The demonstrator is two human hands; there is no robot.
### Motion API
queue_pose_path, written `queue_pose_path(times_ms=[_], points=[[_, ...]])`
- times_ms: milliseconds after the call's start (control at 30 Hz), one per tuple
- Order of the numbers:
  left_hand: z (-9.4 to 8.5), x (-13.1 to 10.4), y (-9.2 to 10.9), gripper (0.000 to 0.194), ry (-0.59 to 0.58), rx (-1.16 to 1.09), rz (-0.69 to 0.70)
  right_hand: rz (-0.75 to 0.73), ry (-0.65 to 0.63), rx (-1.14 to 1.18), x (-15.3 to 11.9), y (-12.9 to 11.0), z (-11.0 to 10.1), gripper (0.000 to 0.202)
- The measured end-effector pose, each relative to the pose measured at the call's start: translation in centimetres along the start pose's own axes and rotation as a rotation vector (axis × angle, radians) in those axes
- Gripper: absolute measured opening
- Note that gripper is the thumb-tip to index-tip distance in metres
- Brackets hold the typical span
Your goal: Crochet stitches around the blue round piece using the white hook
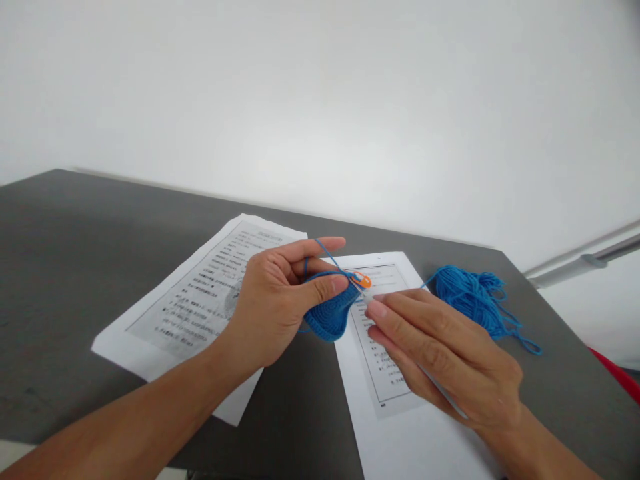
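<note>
My left hand (285, 287) pinches a blue crocheted piece (330, 315) between thumb and fingers, its index finger stretched out with a strand of blue yarn (326, 251) over it. An orange stitch marker (363, 280) hangs at the piece's upper right edge. In my right hand (440, 347) is a crochet hook (367, 297) with a pale handle, gripped between thumb and fingers. The hook's thin metal tip reaches the edge of the crochet near my left thumb; whether it sits inside a stitch is too small to tell.
Two printed sheets lie on the dark grey table (310, 413): a left sheet (200, 293) and a right sheet (400, 440) beneath my hands. A loose blue yarn skein (465, 300) rests at the right. Behind stands a white wall (310, 120), with a metal rail (590, 261) at far right.
</note>
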State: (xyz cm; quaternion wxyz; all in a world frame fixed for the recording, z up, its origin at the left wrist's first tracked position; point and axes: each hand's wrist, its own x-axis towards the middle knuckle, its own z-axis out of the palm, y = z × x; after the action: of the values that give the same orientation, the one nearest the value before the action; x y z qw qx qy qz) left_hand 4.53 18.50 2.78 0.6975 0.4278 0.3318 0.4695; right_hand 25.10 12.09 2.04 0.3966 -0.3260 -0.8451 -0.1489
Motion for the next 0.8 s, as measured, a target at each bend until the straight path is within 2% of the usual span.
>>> queue_pose_path(times_ms=[100,233,333,433,600,733,800], points=[[-0.2,0.2,-0.1,0.047,0.005,0.057,0.021,-0.058,-0.02,-0.002,-0.4,0.4,-0.3,0.044],[-0.4,0.3,-0.2,0.047,0.022,0.157,0.025,-0.153,-0.118,-0.03,-0.2,0.7,-0.7,0.035],[-0.3,0.3,0.1,0.042,0.046,0.317,0.078,-0.188,-0.203,-0.048,0.3,0.5,-1.0,0.03],[-0.3,0.2,0.4,0.036,0.039,0.499,0.155,-0.185,-0.188,-0.05,0.7,0.2,-1.2,0.024],[-0.5,0.2,0.9,0.031,-0.046,0.604,0.154,-0.014,-0.098,0.068,1.4,0.4,-2.0,0.02],[-0.6,0.2,1.0,0.029,-0.104,0.58,0.1,0.224,-0.02,0.418,1.5,1.0,-2.1,0.034],[-0.6,0.2,1.1,0.029,-0.127,0.552,0.088,0.355,0.03,0.608,1.3,1.1,-1.8,0.035]])
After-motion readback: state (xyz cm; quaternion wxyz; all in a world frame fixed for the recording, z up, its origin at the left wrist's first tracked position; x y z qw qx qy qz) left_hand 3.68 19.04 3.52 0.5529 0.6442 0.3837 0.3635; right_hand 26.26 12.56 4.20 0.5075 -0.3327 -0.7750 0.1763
